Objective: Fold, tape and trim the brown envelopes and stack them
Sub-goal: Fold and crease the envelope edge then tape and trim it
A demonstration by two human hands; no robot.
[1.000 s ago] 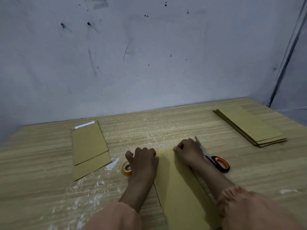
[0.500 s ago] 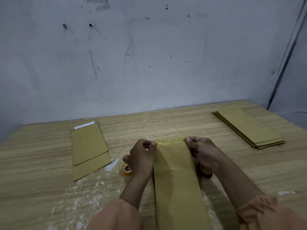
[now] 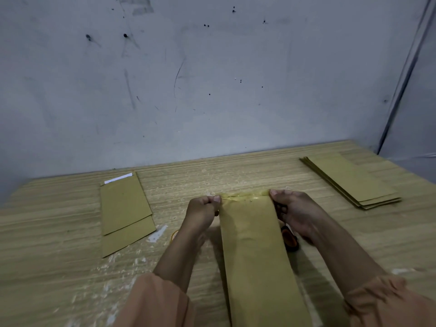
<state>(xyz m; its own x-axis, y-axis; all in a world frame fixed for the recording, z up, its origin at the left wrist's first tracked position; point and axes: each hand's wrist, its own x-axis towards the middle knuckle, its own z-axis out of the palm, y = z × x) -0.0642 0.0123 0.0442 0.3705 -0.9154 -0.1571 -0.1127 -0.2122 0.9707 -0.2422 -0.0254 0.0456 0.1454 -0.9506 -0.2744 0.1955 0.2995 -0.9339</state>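
A long brown envelope (image 3: 254,251) lies flat on the wooden table (image 3: 47,244), running from the near edge out toward the wall. It sits between the 2 hands. A strip of clear tape (image 3: 245,197) stretches across its far end.

The left hand (image 3: 203,213) has its fingers curled, and its thumb and fingertip pinch the left end of the tape at the far left corner of the envelope. The right hand (image 3: 295,211) pinches the right end of the tape at the far right corner, with its other fingers curled under.

The roll of tape (image 3: 174,236) lies on the table just behind the left wrist, so only a small bit of it shows. The scissors (image 3: 289,239) with orange and black handles lie right beside the envelope, partly hidden under the right hand and arm. The blades cannot be seen.

To the left, well apart, 2 folded envelopes (image 3: 125,211) lie one on top of the other, with a white strip (image 3: 118,178) showing at the far end. A small white scrap (image 3: 157,233) lies near them. To the far right sits a stack of flat envelopes (image 3: 351,182). Both sleeves (image 3: 153,303) are orange. A gray wall (image 3: 212,90) with dark spots stands behind the table.
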